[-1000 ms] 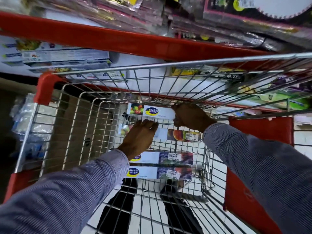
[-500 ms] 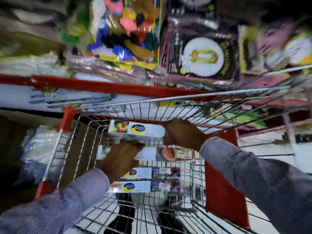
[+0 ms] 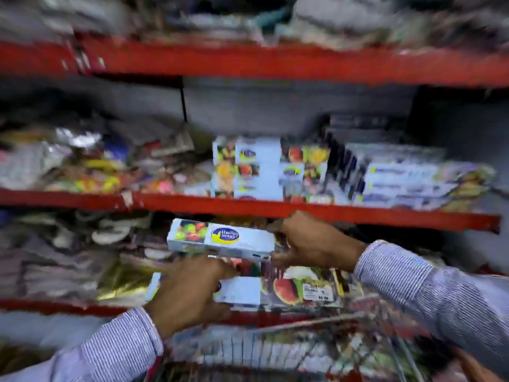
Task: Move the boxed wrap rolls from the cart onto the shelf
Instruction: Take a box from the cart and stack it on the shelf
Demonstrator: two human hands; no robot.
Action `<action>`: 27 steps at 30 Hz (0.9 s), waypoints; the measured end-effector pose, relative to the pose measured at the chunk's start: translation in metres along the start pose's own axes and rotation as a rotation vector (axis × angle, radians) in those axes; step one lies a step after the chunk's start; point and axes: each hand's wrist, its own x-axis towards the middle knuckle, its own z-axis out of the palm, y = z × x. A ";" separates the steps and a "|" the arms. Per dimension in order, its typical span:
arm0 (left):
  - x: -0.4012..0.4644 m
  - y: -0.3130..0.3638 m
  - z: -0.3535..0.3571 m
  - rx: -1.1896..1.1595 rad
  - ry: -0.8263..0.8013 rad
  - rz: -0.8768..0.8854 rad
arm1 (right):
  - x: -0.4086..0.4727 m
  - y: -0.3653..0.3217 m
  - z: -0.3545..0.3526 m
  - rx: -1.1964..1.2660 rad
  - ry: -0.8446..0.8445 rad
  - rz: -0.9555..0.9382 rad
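Note:
My right hand grips the right end of a white boxed wrap roll with a fruit picture and a blue-yellow logo, held level just under the red shelf edge. My left hand holds a second boxed wrap roll lower down, above the wire cart. A stack of matching boxes stands on the middle shelf. The picture is blurred by motion.
Packets and foil bags crowd the left of the middle shelf. More flat boxes lie to the right of the stack. Another red shelf edge runs above. Crumpled bags fill the lower shelf on the left.
Both hands have lifted their boxes out of the cart and up toward the shelves. The view has swung up from the cart basket to the shelving.

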 end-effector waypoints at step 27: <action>0.161 -0.062 -0.092 -0.010 0.165 0.021 | 0.143 0.109 -0.058 -0.042 0.048 0.185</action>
